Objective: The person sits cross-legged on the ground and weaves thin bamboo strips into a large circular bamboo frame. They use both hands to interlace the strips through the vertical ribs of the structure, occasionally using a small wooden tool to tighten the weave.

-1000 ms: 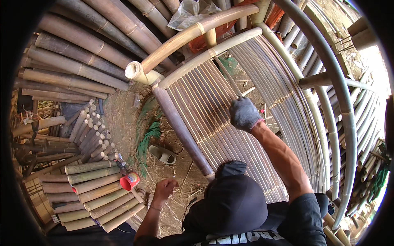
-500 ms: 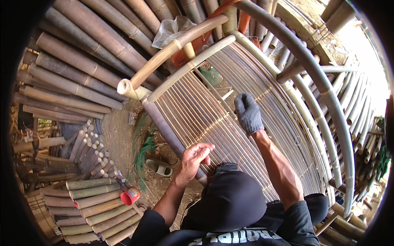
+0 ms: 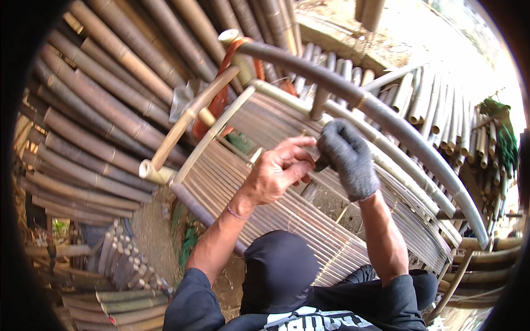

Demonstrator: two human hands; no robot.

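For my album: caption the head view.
Bare left hand and gloved right hand, close together above a bamboo bench.

"Where's your left hand [image 3: 273,174] now?"
"I've raised it from beside the bamboo bench [image 3: 221,190], up to my gloved right hand [image 3: 345,157]."
"And the red cup?"
"It's slipped out of my view."

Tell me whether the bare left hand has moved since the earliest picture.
Yes. The left hand went rightward and forward, from outside the dark left rail to above the slatted seat.
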